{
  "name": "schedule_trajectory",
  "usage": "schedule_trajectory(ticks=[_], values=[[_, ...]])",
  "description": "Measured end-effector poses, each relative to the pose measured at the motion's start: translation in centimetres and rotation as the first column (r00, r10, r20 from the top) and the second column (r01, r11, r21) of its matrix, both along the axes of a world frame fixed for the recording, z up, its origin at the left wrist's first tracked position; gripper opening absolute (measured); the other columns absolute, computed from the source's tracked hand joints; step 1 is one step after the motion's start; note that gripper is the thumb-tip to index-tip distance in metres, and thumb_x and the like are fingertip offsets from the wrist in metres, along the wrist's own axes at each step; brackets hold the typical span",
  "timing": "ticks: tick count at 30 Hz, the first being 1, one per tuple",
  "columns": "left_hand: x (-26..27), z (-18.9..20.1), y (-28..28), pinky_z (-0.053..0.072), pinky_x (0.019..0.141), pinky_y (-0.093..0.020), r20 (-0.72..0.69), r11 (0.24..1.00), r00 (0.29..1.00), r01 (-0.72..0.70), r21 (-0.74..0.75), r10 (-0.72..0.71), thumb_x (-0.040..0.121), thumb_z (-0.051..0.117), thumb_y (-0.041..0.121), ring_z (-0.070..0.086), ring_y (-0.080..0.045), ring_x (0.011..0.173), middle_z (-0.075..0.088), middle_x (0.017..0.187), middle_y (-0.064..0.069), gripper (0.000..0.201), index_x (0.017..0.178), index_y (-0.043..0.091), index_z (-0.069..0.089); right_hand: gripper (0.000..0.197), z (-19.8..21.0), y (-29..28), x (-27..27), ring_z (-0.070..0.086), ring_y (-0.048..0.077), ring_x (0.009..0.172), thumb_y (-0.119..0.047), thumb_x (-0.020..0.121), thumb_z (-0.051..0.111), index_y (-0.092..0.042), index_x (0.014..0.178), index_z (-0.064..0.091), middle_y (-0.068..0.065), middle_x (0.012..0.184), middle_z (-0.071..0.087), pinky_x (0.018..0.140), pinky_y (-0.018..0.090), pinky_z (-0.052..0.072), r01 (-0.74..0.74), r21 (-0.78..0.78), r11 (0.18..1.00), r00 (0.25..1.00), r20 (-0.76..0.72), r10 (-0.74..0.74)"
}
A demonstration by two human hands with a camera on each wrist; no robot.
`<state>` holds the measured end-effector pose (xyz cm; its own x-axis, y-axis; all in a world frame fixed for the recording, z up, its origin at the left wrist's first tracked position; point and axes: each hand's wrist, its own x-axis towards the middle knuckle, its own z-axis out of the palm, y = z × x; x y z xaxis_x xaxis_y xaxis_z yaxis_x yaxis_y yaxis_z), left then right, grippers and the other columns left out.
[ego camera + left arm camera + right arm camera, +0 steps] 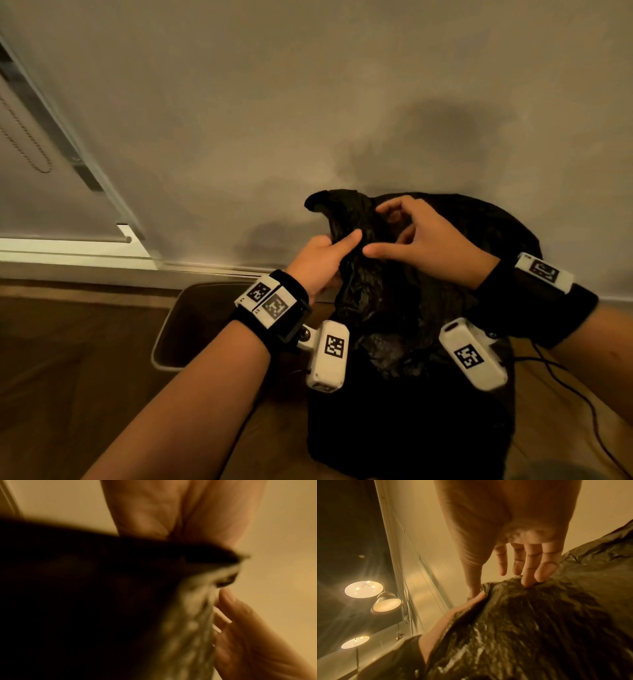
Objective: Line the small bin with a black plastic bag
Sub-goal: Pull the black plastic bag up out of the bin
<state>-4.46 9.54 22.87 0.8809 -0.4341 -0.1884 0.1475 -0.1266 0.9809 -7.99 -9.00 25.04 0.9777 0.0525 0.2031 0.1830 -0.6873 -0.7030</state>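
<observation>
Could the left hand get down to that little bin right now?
Probably yes. The small bin stands open just below the left hand with nothing between, but that hand grips the black bag.

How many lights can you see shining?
3, all in the right wrist view: a round one upper left, a lampshade just below it, another round one lower left. More may be hidden.

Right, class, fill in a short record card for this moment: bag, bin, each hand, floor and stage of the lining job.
bag: black plastic bag, crumpled, held up in front of the wall
bin: small bin, on the floor to the left, no bag in it
left hand: left hand grips the bag's upper edge
right hand: right hand pinches the top of the bag
floor: wooden floor
stage: bag not yet in the bin
</observation>
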Motion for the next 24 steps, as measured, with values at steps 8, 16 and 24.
schedule_trajectory(ticks=[8, 16, 24], values=[[-1.6, 2.2, -0.4, 0.053, 0.067, -0.016, 0.045, 0.984, 0.983, 0.174, 0.043, -0.175, 0.094, 0.049, 0.041, 0.068, -0.003, 0.069, 0.072, 0.074, 0.007, 0.033, 0.090, 0.015, 0.069, 0.102, 2.0, -0.8, 0.8, 0.046, 0.001, 0.126, -0.055, 0.058, 0.081, -0.035, 0.144, 0.030, -0.017, 0.140, 0.047, 0.114, 0.035, 0.031, -0.326, -0.164, 0.931, 0.918, -0.292, 0.269], [-3.0, -2.6, 1.0, 0.051, 0.094, -0.029, 0.084, 0.957, 0.956, 0.274, 0.099, -0.283, 0.074, 0.078, 0.035, 0.065, -0.009, 0.102, 0.068, 0.110, 0.004, 0.051, 0.117, 0.018, 0.057, 0.030, 5.0, -2.5, 1.3, 0.053, 0.000, 0.046, -0.049, 0.073, 0.065, -0.020, 0.068, 0.069, -0.004, 0.054, 0.068, 0.048, 0.023, 0.043, -0.089, -0.209, 0.974, 0.990, -0.122, 0.064], [1.4, 3.3, 5.3, 0.057, 0.083, -0.035, 0.289, 0.961, 0.957, -0.069, 0.267, -0.012, 0.084, 0.068, 0.035, 0.070, -0.019, 0.084, 0.075, 0.081, 0.003, 0.015, 0.085, 0.021, 0.073, 0.016, 12.6, -5.1, 4.1, 0.061, 0.009, 0.072, -0.028, 0.094, 0.055, -0.016, 0.089, 0.064, 0.001, 0.092, 0.066, 0.059, 0.015, 0.050, 0.310, 0.084, 0.947, 0.916, 0.242, -0.321]])
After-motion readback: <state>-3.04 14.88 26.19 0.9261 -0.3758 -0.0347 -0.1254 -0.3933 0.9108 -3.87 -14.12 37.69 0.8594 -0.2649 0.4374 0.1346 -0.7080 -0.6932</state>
